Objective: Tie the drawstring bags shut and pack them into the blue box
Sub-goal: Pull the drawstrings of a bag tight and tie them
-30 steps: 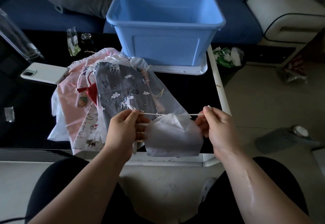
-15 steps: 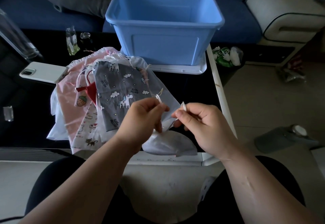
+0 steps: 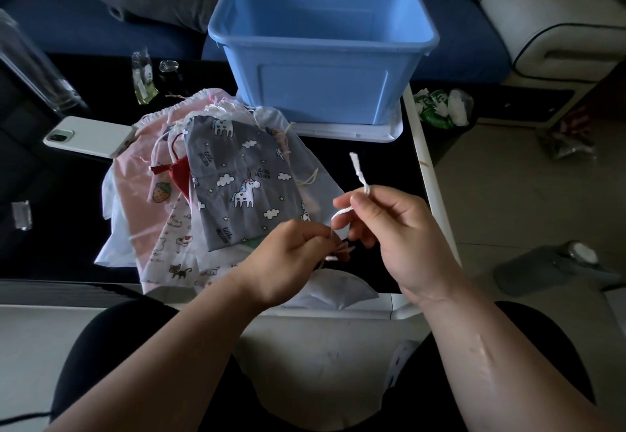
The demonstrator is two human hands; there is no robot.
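both forearms reach forward from the lap, on the near side of the blue box (image 3: 321, 92), and meet over the near edge of the counter (image 3: 50, 228). the left hand (image 3: 288, 262) is turned back-up, its wrist bent slightly, its fingers curled in and pinched together on the gathered neck of a white bag (image 3: 335, 291), where short pinkish cord ends stick out past the fingertips. the rest of that bag hangs below the hand and lies on the counter's near edge, well apart from the blue box. the right hand (image 3: 399, 238) is raised a little higher and nearer the blue box, palm turned toward the left hand, with the thumb and forefinger closed on the white drawstring (image 3: 360, 174). the free end of the cord stands up above the pinch, and a small loop curls down from it toward the left hand; the other fingers are loosely bent beneath. between the hands and the blue box lies a heap of untied bags, topped by a grey unicorn bag (image 3: 237, 181), with a pink bag (image 3: 135, 187) under it. the blue box stands on a white lid (image 3: 355, 131) at the far side of the counter, and its inside shows no bags.
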